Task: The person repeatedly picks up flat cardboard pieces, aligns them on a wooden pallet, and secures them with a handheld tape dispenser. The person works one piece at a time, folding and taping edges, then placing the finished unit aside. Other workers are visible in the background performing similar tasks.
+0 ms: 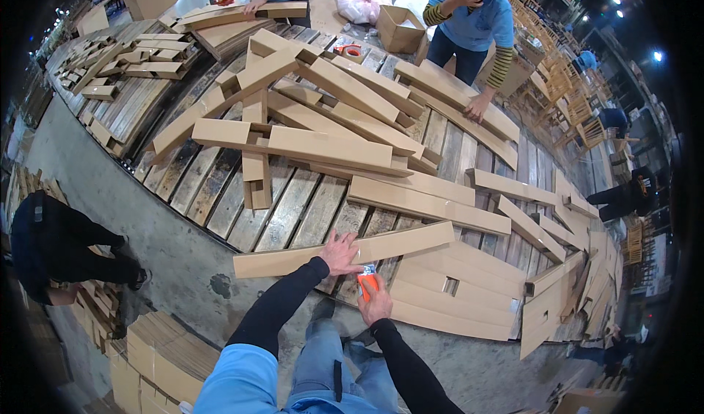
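Directly in front of me, a long narrow cardboard box (293, 261) lies at the near edge of the slatted wooden table. My left hand (339, 254) rests on its middle with the fingers stretched out across the cardboard. Just to the right and nearer to me, my right hand (376, 302) is closed around an orange tape dispenser (367, 280). The dispenser's head points at the box's near side, close to the left hand; whether tape touches the cardboard is too small to tell.
Several long cardboard boxes (330, 144) lie crisscrossed on the slatted table (257, 227). Flat cardboard sheets (433, 297) lie at the near right. Across the table, a person in striped sleeves (501, 69) touches a box; another person's hand (255, 5) is farther left. Someone bends at far left (66, 245).
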Motion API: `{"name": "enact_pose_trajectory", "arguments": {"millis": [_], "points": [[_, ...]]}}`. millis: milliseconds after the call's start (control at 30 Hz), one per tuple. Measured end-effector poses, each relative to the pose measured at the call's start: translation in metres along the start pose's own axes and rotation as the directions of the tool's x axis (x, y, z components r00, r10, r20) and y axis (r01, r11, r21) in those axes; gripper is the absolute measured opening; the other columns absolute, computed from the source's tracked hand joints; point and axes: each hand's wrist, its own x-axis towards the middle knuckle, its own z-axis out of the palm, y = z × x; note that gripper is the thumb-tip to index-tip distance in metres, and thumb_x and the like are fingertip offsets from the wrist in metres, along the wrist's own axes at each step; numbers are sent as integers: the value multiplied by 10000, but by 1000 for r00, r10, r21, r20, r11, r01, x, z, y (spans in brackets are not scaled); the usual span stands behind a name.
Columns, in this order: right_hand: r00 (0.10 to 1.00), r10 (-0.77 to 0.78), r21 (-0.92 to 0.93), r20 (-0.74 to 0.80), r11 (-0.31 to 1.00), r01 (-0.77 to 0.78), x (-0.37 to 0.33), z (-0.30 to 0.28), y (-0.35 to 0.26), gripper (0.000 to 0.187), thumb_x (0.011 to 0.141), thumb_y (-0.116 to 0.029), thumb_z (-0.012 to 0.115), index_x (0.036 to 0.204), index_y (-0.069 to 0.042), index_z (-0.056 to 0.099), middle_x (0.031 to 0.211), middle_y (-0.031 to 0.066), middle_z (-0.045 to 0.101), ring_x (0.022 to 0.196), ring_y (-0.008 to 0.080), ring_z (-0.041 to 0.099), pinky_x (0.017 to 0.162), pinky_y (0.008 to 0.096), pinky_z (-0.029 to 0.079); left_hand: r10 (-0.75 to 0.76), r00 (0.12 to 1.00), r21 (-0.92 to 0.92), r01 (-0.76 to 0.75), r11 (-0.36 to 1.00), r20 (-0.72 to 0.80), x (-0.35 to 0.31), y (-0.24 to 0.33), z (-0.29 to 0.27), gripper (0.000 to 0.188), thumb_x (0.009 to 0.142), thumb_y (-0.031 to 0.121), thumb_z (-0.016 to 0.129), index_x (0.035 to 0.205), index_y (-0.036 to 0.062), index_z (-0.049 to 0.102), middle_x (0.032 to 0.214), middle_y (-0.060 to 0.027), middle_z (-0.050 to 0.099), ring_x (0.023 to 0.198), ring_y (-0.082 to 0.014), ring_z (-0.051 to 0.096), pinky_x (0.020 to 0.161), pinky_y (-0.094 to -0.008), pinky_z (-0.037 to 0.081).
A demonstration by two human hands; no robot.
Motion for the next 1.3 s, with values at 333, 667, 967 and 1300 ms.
{"name": "enact_pose_trajectory", "arguments": {"millis": [333, 667, 967, 1300], "points": [[964, 163, -66, 209, 986, -152, 27, -29, -35, 401, 758, -211, 703, 1156, -169, 734, 1345, 160, 577, 955, 378, 697, 867, 480, 564, 62, 996, 45, -59, 997, -69, 21, 29, 22, 499, 862, 530, 643, 1094, 88, 655, 1372, -226, 494, 1253, -352, 488, 1052, -588, 357], [940, 144, -124, 308, 986, -110, 22, -28, -4, 276, 816, -251, 668, 1066, -190, 768, 1138, 166, 683, 899, 365, 724, 803, 472, 583, -48, 996, 105, 56, 993, -76, 32, 33, 23, 526, 726, 390, 805, 1134, 127, 602, 1216, -199, 519, 1169, -362, 529, 945, -544, 441], [828, 439, -70, 350, 893, -444, -153, -89, 153, 447, 754, -299, 707, 1197, -263, 746, 1257, 154, 663, 1132, 340, 645, 963, 455, 530, 99, 985, 107, -115, 988, 142, 22, 43, 2, 562, 702, 278, 827, 1178, 149, 558, 1271, -234, 516, 1117, -388, 588, 908, -550, 475], [495, 832, -35, 251, 519, -854, -322, -132, 186, 379, 736, -313, 822, 1064, -126, 795, 957, 167, 764, 906, 308, 741, 853, 410, 564, 174, 925, 90, -216, 972, 338, -16, -21, -38, 559, 735, 218, 747, 1266, 164, 580, 1240, -248, 582, 1152, -395, 604, 975, -562, 453]]}}
